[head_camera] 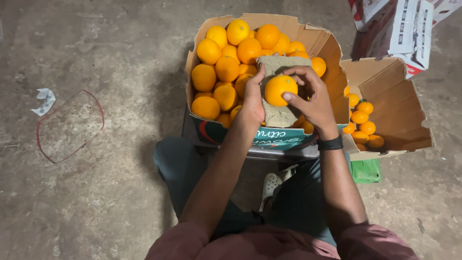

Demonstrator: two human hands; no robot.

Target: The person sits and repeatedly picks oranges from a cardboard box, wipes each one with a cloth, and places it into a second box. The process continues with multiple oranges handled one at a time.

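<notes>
Two cardboard boxes sit on the rough concrete floor: a large carton, stiff-walled with a green printed front, heaped with oranges; a smaller, tilted box holding a few small stemmed fruit. Left hand presses a coarse, soft greyish cloth against the heap, fingers closed on its edge. Right hand, black band at the wrist, curls its fingers around one orange resting on the cloth. That fruit looks round, firm, moderately light, dimpled and slightly waxy; best gripped around its widest part, gently, since the peel bruises.
</notes>
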